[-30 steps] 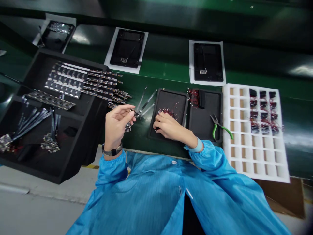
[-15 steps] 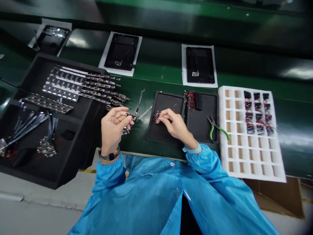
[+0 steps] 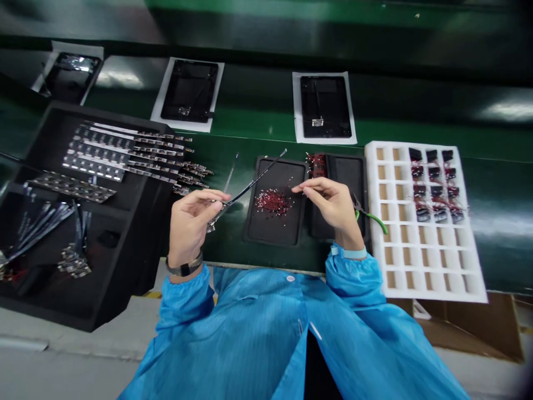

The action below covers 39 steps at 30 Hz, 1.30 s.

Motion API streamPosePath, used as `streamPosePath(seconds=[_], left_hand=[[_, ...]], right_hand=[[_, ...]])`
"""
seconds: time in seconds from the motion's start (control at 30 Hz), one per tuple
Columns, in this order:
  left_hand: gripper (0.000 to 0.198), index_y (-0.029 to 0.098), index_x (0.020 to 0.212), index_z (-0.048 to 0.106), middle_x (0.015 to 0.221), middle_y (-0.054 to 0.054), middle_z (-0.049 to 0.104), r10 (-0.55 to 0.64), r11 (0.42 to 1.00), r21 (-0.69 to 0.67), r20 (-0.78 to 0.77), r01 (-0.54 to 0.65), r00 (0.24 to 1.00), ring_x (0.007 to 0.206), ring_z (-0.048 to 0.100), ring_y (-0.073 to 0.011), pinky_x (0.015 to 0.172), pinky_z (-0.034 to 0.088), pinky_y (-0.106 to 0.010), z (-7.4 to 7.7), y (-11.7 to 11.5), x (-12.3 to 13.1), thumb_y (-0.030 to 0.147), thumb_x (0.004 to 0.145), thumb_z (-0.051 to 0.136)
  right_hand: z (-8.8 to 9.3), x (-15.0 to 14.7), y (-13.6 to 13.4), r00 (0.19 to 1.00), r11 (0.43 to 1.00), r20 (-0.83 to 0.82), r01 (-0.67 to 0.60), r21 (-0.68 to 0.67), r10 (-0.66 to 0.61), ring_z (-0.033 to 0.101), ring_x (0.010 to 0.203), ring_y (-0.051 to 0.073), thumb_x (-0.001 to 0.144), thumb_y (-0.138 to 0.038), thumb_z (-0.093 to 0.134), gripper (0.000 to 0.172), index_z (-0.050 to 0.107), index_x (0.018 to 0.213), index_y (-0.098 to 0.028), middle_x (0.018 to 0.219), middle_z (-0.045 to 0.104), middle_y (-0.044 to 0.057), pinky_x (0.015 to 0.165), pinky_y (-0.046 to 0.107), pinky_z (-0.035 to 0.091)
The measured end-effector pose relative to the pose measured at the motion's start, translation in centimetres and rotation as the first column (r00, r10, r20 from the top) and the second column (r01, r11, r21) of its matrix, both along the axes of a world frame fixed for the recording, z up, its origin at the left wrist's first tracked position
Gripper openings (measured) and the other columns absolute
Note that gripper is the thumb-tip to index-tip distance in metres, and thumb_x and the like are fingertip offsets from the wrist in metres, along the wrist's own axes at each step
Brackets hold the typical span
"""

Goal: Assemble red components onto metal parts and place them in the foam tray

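My left hand [image 3: 189,225] is closed in a pinch around a dark flat flex cable [image 3: 259,179] with a small circuit board [image 3: 211,225] at its lower end. The cable's free end points up and right over the black tray. Off the tray's right side, my right hand [image 3: 331,205] holds its thumb and forefinger close together. Whatever lies between those fingertips is too small to name. Below and left of them, a loose pile of short red wires with pale ends [image 3: 272,203] sits in the shallow black tray [image 3: 270,236]. Another cable strip [image 3: 231,173] lies behind my left hand.
Right: a second black tray [image 3: 322,228], green-handled pliers [image 3: 375,221], a white compartment tray [image 3: 452,289] with wired black parts [image 3: 433,172]. Left: a black bin [image 3: 125,244] bears circuit strips [image 3: 100,153] and cables [image 3: 44,219]. Behind: tablet-like panels [image 3: 189,91] on white sheets.
My right hand has lifted off the wire pile and moved right, uncovering the pile. In my left hand, the cable now slants right across the tray. The whole view has shifted slightly.
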<state>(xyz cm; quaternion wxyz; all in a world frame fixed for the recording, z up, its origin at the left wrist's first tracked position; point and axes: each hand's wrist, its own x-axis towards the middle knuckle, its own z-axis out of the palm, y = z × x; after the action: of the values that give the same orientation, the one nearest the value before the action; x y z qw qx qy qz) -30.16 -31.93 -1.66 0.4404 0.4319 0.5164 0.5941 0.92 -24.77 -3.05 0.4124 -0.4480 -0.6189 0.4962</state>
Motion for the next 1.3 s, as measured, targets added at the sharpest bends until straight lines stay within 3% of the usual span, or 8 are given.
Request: streamPosePath(seconds=[0.1,0.23,0.43,0.7,0.77,0.93,1.1,1.3], left_hand=[[0.011,0.021,0.091,0.080,0.089,-0.005,0.076,-0.031,0.999,-0.021,0.016,0.031,0.999,0.085,0.073,-0.0194,0.078,0.059,-0.032,0.2,0.1,0.5,0.021,0.082,0.084],[0.035,0.021,0.114,0.078,0.088,-0.003,0.076,-0.004,0.995,-0.099,-0.012,0.003,1.000,0.082,0.073,-0.0151,0.078,0.057,-0.026,0.3,0.3,0.8,0.021,0.080,0.087],[0.024,0.019,0.091,0.076,0.084,-0.003,0.075,-0.025,0.987,-0.159,-0.049,0.016,0.998,0.080,0.073,-0.0171,0.074,0.055,-0.026,0.4,0.4,1.6,0.024,0.074,0.093],[0.008,0.026,0.089,0.085,0.084,-0.005,0.074,-0.066,0.995,0.071,-0.115,0.075,0.991,0.081,0.070,-0.0215,0.071,0.057,-0.034,4.2,0.0,2.7,0.025,0.081,0.086],[0.012,0.026,0.093,0.086,0.085,-0.005,0.075,-0.077,0.995,0.054,-0.145,0.085,0.987,0.082,0.070,-0.0214,0.071,0.056,-0.034,4.6,0.1,2.9,0.025,0.081,0.086],[0.028,0.021,0.107,0.083,0.090,-0.006,0.078,-0.249,0.960,-0.165,-0.143,0.225,0.958,0.080,0.072,-0.0191,0.076,0.058,-0.030,3.0,0.9,3.9,0.027,0.080,0.089],[0.020,0.018,0.100,0.081,0.093,-0.007,0.079,-0.328,0.940,-0.163,-0.178,0.301,0.928,0.083,0.072,-0.0190,0.079,0.058,-0.031,0.5,1.6,5.0,0.029,0.083,0.086],[0.014,0.021,0.099,0.082,0.090,-0.005,0.080,-0.372,0.927,-0.148,-0.244,0.345,0.895,0.081,0.071,-0.0182,0.079,0.058,-0.031,-0.1,1.8,5.6,0.028,0.087,0.081]], right_hand=[[0.2,0.1,-0.2,0.999,1.000,0.045,-0.009,0.011,0.008,0.079,0.096,0.024,0.097,-0.035,0.074,0.015,0.080,0.099,-0.021,0.099,0.084,0.006,0.091,0.039,0.061],[0.3,0.6,-0.2,0.999,1.000,0.033,-0.001,-0.011,0.002,0.080,0.093,0.024,0.094,-0.035,0.078,0.016,0.082,0.100,-0.021,0.095,0.084,0.005,0.088,0.038,0.063],[0.3,0.2,-0.4,0.997,0.997,0.038,-0.072,-0.039,0.073,0.080,0.088,0.023,0.093,-0.034,0.079,0.015,0.084,0.096,-0.021,0.091,0.084,0.005,0.085,0.036,0.063],[1.7,-1.7,-1.2,0.980,0.983,0.091,-0.175,-0.050,0.179,0.078,0.084,0.022,0.095,-0.041,0.076,0.022,0.083,0.089,-0.021,0.087,0.083,0.005,0.080,0.036,0.061],[2.0,-2.0,-1.4,0.974,0.979,0.100,-0.198,-0.054,0.203,0.077,0.083,0.022,0.095,-0.042,0.075,0.023,0.082,0.089,-0.021,0.087,0.083,0.005,0.080,0.035,0.061],[2.2,-2.4,-1.7,0.961,0.968,0.117,-0.244,-0.068,0.250,0.077,0.083,0.021,0.099,-0.038,0.071,0.023,0.081,0.091,-0.020,0.087,0.083,0.005,0.081,0.033,0.059],[1.9,-2.6,-1.7,0.953,0.959,0.111,-0.274,-0.069,0.281,0.076,0.079,0.019,0.098,-0.036,0.071,0.022,0.080,0.088,-0.020,0.084,0.082,0.003,0.080,0.031,0.058],[1.6,-2.9,-1.8,0.933,0.938,0.106,-0.334,-0.093,0.343,0.073,0.075,0.018,0.097,-0.036,0.070,0.022,0.079,0.086,-0.020,0.082,0.081,0.003,0.075,0.029,0.057]])
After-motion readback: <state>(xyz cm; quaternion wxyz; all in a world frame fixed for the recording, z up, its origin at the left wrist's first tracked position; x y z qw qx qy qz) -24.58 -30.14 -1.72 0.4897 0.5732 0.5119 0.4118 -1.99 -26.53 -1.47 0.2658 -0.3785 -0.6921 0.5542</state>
